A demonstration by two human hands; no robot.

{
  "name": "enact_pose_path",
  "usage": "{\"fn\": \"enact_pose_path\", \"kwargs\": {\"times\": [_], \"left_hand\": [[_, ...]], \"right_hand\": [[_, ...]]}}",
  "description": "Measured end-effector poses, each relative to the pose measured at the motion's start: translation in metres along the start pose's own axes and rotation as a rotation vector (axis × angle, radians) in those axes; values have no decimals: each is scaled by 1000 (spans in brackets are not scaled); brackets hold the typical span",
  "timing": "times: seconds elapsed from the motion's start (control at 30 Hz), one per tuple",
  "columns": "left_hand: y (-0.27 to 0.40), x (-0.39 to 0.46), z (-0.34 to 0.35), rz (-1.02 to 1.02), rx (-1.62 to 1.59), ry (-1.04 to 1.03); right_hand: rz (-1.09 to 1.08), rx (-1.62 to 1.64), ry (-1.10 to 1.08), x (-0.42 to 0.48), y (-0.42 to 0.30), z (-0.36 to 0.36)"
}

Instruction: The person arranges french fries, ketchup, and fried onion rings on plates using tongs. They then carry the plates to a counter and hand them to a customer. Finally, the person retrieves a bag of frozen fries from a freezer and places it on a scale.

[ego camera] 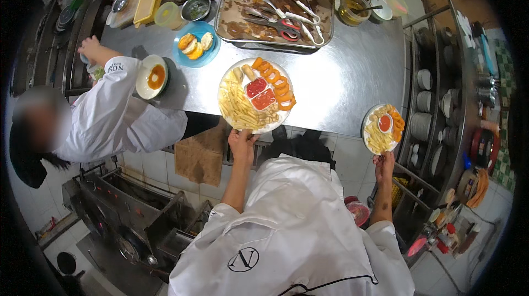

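My left hand grips the near rim of a large white plate, which is over the front edge of the steel table. French fries, orange onion rings and a few pale fried pieces surround two small dishes of red sauce. Off to the right, my right hand holds a smaller plate by its near rim. On it are fries, onion rings and one round cup of red sauce.
A co-worker in a white jacket stands at the left. A tray with tongs and red-handled scissors sits at the back. Nearby are a blue plate with bun halves and a sauce bowl. A dish rack stands right.
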State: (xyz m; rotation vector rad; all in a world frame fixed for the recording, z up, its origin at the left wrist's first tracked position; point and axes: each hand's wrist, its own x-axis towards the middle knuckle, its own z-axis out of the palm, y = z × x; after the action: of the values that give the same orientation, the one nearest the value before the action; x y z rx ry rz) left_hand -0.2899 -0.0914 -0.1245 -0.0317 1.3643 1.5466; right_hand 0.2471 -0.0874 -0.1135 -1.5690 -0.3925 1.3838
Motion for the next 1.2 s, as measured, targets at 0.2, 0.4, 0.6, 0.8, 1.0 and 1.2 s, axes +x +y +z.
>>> {"fn": "enact_pose_path", "kwargs": {"times": [0.2, 0.4, 0.6, 0.8, 1.0, 1.2], "left_hand": [[-12, 14, -27, 9, -66, -200], [1, 3, -9, -18, -23, -193], [25, -7, 6, -2, 148, -226], [-1, -37, 44, 212, 302, -299], [-25, -118, 196, -2, 64, -281], [-75, -149, 379, -96, 145, -414]], "right_hand": [[-54, 62, 23, -10, -4, 26], [-66, 96, 43, -18, -18, 39], [10, 142, 94, -13, -73, 37], [38, 86, 24, -7, -171, 15], [7, 129, -26, 28, -284, -84], [-59, 194, 75, 73, -380, -169]]}}
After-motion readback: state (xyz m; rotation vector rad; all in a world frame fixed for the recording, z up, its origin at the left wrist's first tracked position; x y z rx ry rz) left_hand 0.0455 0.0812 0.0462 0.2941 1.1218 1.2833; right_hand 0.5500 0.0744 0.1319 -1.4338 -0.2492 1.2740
